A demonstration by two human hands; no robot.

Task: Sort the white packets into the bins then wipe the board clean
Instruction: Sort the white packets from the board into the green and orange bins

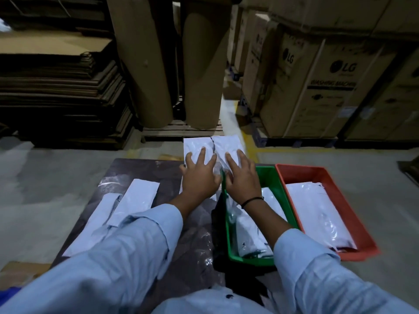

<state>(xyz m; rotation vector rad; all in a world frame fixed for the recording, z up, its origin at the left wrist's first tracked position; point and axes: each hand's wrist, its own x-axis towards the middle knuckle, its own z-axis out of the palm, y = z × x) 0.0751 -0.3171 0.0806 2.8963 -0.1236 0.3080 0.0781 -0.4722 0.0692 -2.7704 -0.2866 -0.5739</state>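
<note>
Two white packets lie side by side at the far edge of the dark board (140, 173), one on the left (195, 147) and one on the right (229, 146). My left hand (199, 175) lies flat on the left one with fingers spread and straight. My right hand (241, 175) lies flat on the right one, above the far end of the green bin (267, 175). Two more white packets rest on the board's left side, a far one (136, 202) and a near one (90, 227). The green bin and the red bin (301, 173) each hold white packets.
The board stands on a grey concrete floor. Stacked flat cardboard (61, 87) sits at the far left, large brown paper rolls (145, 64) on a pallet in the middle, and big printed cartons (317, 87) at the right. Crumpled clear plastic (199, 245) lies on the board near me.
</note>
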